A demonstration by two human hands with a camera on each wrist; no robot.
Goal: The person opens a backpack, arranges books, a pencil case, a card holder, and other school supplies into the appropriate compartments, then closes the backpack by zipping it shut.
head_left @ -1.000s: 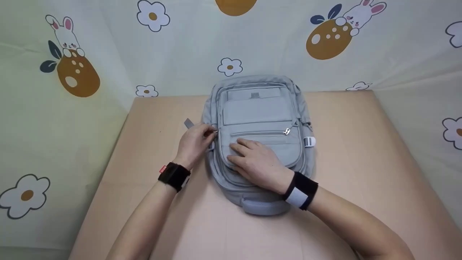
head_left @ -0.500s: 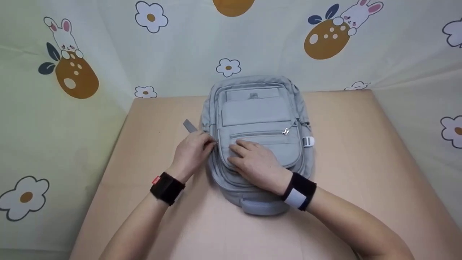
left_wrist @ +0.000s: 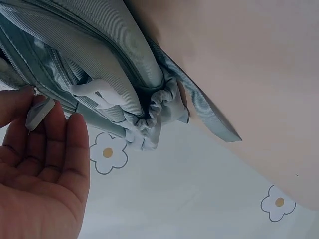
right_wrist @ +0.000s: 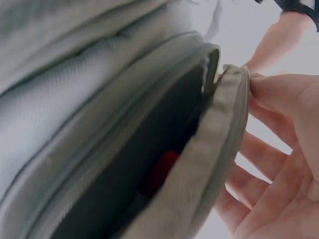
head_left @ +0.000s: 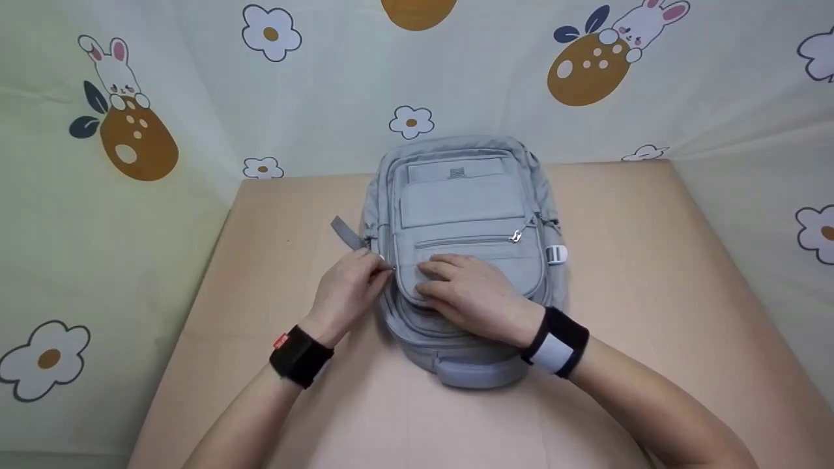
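A light grey backpack (head_left: 466,205) lies front side up on the table. At its left side, my left hand (head_left: 348,286) pinches a zipper pull. The left wrist view shows this zipper pull (left_wrist: 40,114) as a small grey tab at the fingertips, close by the zipper teeth. My right hand (head_left: 479,296) rests on the lower front pocket with its fingers spread over the fabric. In the right wrist view, the front pocket (right_wrist: 222,129) gapes along its zipped edge, with the thumb right at the rim. Something red (right_wrist: 160,172) shows in the dark inside.
A grey strap end (head_left: 347,233) sticks out on the left of the backpack. A white buckle (head_left: 557,255) sits on its right side. The tan table (head_left: 625,260) is bordered by a cloth backdrop (head_left: 326,111) printed with flowers and rabbits.
My left hand has slid down the backpack's left side toward the near end with the zipper pull. More of the strap end shows. The right hand has shifted slightly right.
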